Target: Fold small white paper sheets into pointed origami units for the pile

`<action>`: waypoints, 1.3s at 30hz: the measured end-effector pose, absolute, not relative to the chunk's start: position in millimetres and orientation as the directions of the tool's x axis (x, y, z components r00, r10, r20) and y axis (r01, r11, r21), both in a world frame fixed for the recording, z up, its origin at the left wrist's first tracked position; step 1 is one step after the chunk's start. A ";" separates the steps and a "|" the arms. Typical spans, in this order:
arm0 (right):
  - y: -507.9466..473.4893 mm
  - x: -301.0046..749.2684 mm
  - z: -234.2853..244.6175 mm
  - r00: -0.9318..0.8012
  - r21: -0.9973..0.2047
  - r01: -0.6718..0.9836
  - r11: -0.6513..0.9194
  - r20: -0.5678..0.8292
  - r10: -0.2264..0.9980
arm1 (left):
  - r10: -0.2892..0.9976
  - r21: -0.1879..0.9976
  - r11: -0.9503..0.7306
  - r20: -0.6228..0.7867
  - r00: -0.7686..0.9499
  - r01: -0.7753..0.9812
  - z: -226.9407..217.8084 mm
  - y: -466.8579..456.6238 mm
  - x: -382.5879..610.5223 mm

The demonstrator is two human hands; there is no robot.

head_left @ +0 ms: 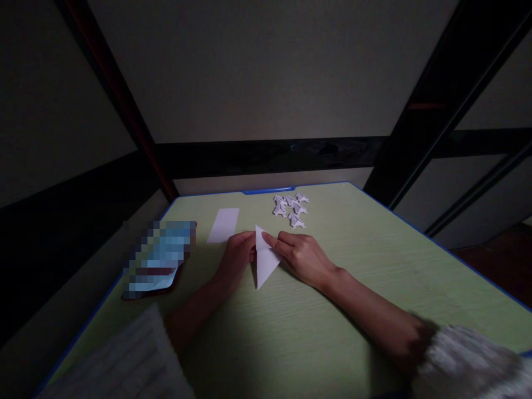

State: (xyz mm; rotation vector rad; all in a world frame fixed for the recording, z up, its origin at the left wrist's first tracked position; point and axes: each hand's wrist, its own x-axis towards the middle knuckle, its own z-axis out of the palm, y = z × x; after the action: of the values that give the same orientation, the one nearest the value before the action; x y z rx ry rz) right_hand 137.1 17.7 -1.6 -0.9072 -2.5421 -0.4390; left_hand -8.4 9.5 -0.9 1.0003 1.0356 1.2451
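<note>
A white sheet of paper (265, 265), folded to a long triangular shape with a crease across it, is between my two hands over the table. My left hand (239, 255) grips its left edge, the fingers curled partly behind it. My right hand (301, 254) is closed on the right side, with its extended finger pressing on the upper part of the paper. Some fingertips are hidden by the paper. Beyond my hands lie several small folded paper figures (296, 220), grouped together. A flat white paper strip (224, 224) rests beyond my left hand.
The light green table (374, 266) has a blue edge and a blue handle-like piece (269, 190) at its far side. To the left lies a pixelated device in a dark red case (160, 260). A panelled wall (266, 72) stands right behind the table.
</note>
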 end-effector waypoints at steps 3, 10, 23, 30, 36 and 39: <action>17.1 137.1 -0.6 -0.713 0.169 0.654 0.737 0.462 0.527 | 0.997 0.953 0.080 -0.072 0.037 -0.293 -0.5 9.9 -8.5; 16.8 135.9 0.2 -0.704 0.136 0.659 0.740 0.458 0.543 | 0.998 0.977 0.041 -0.031 0.052 -0.209 -5.7 10.0 -11.5; 22.6 129.0 0.2 -0.168 -0.921 0.167 0.352 0.325 0.931 | 0.992 0.997 0.069 -0.072 0.104 0.031 -5.1 10.0 -13.2; 33.3 137.5 4.2 -0.534 -0.943 -0.283 -0.175 0.003 0.845 | 0.952 0.989 0.134 -0.144 0.270 0.058 0.3 5.3 -11.2; 31.8 139.9 0.3 -0.682 -0.920 -0.272 -0.283 -0.024 0.731 | 0.900 0.976 0.189 -0.216 0.378 0.108 1.6 3.5 -12.1; 32.8 139.4 -1.0 -0.674 -0.915 -0.291 -0.278 -0.010 0.739 | 0.881 0.973 0.216 -0.229 0.415 0.079 3.0 3.9 -11.9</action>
State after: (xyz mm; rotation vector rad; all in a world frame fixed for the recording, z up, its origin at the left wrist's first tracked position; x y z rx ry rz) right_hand 139.4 32.8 -1.0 -0.5857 -1.2999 2.0011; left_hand -11.9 3.9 3.0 1.2372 1.0071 0.7105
